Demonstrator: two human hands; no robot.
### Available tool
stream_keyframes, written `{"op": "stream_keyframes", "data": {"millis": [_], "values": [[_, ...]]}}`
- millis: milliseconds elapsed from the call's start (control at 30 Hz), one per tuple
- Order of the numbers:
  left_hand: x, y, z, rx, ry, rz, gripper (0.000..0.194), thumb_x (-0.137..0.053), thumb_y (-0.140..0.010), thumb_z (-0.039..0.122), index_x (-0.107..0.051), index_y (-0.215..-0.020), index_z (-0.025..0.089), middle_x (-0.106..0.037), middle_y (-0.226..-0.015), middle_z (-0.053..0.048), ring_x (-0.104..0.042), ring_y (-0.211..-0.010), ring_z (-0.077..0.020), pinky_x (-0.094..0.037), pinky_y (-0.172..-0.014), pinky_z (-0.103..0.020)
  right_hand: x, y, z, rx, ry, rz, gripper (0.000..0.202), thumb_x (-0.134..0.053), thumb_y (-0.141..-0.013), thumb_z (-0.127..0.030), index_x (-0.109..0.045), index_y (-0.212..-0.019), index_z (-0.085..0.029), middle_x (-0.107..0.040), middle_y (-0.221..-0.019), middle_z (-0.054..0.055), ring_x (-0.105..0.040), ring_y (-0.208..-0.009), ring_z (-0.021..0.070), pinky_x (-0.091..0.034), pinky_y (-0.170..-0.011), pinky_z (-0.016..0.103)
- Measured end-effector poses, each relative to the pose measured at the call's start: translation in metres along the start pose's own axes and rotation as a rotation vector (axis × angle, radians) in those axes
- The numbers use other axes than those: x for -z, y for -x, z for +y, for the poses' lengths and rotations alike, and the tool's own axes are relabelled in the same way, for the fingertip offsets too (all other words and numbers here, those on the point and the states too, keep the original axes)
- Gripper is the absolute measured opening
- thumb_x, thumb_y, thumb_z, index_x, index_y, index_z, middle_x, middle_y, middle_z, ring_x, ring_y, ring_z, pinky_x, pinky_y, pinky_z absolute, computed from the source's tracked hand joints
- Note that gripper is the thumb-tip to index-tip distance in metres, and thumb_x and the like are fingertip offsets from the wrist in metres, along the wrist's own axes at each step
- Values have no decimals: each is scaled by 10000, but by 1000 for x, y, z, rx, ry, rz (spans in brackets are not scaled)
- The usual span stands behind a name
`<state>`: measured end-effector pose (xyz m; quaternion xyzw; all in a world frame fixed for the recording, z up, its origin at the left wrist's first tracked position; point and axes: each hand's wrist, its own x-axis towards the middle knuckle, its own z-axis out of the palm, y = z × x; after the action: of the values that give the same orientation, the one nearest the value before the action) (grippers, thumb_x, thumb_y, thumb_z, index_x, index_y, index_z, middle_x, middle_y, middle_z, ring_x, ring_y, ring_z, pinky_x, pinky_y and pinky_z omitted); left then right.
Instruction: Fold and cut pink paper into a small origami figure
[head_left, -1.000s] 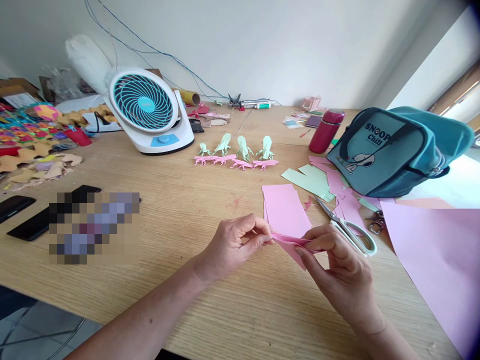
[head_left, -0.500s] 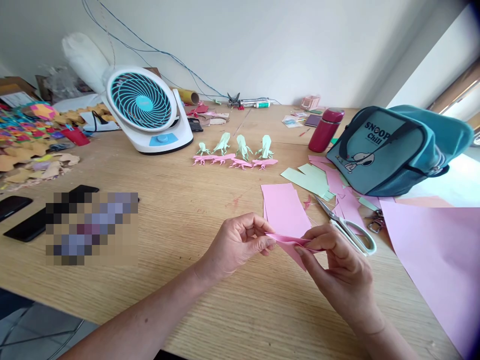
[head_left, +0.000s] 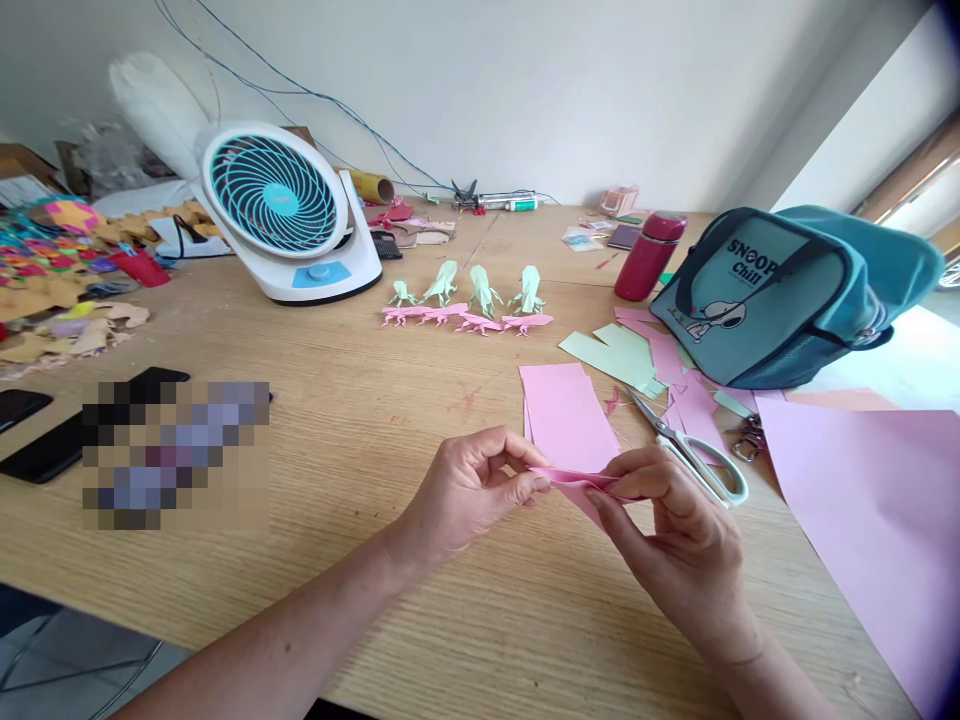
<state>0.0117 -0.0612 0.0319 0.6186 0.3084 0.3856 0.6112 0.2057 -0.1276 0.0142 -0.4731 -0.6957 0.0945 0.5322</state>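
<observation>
A folded pink paper point(head_left: 576, 482) is held between both hands above the table's front part. My left hand point(head_left: 472, 490) pinches its left end between thumb and fingers. At its right end, the thumb and fingers of my right hand point(head_left: 671, 540) are closed on the folded layers, which gape slightly on top. Just behind lies a stack of flat pink sheets point(head_left: 566, 410). Scissors with pale handles point(head_left: 697, 455) rest open beside the stack, behind my right hand. Farther back stand several green folded paper figures point(head_left: 480, 288) and a row of pink ones point(head_left: 480, 323).
A white fan point(head_left: 322, 270) stands at the back left, a red bottle point(head_left: 651, 258) and teal bag point(head_left: 757, 310) at the back right. Green and pink scraps point(head_left: 619, 355) lie before the bag. A large pink sheet point(head_left: 870, 500) covers the right edge; dark phones point(head_left: 45, 445) lie left.
The view has shifted slightly, so the table items appear a little farther left. Both hands keep their hold on the folded pink paper, with barely any movement.
</observation>
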Motion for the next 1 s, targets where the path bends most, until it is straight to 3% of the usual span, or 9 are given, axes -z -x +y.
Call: {"op": "stream_keyframes", "data": {"millis": [333, 800, 1000], "values": [[1, 1, -7, -95, -80, 9, 80, -719, -830, 212, -693, -828, 137, -708, -802, -49, -635, -714, -119, -544, -636, -217, -1, 2, 2, -58, -57, 15, 215, -654, -839, -43, -556, -845, -234, -623, -876, 29, -622, -792, 177, -487, -682, 330], [-1, 0, -5, -41, -33, 23, 79, -705, -813, 183, -672, -788, 117, -662, -718, -20, -604, -647, -97, -542, -611, -207, -7, 5, 3, -243, -179, 74, 195, -671, -862, -140, -521, -907, -256, -599, -843, 7, -587, -801, 180, -492, -729, 348], [0, 1, -3, -21, -131, 14, 94, -706, -813, 216, -680, -828, 127, -651, -724, -7, -563, -604, -84, -481, -559, -190, -10, 7, 3, -279, -206, 69, 167, -667, -871, -176, -533, -921, -262, -586, -837, 7, -586, -808, 183, -503, -753, 360]]}}
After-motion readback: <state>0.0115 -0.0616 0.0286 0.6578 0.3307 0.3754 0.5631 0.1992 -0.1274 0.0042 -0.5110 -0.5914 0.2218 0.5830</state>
